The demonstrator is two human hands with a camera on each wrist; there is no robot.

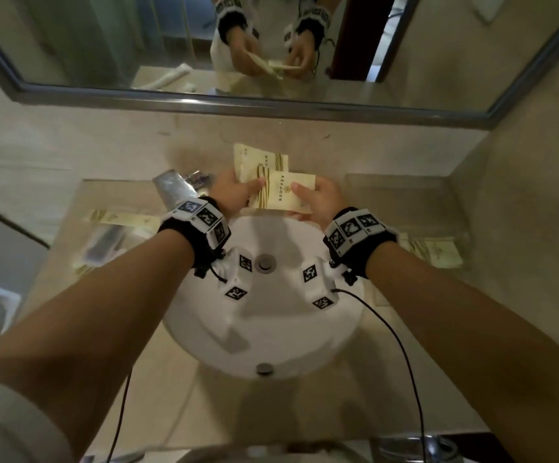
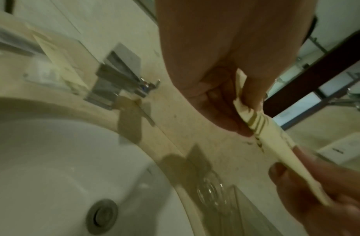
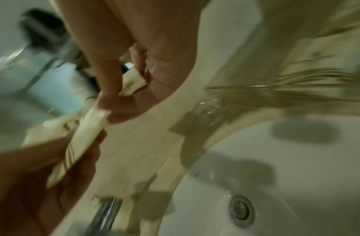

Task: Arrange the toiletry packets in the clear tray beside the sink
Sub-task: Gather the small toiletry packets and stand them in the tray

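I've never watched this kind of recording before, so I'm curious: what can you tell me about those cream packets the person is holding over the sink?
The cream packets are flat paper-like sachets with olive-brown stripes at one end and small printed text. Several are fanned and overlapping, held above the back rim of the white sink. The left hand pinches their striped end; the right hand grips the front packet's other end, thumb on top.

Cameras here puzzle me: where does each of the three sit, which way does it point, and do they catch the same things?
Head: worn on the head, looking down at the white sink, mirror and both forearms; the left hand and right hand hold cream packets.
Left wrist: looks along the left hand toward faucet and counter.
Right wrist: looks along the right hand; blurred.
Shared: all three show the packets and the sink drain.
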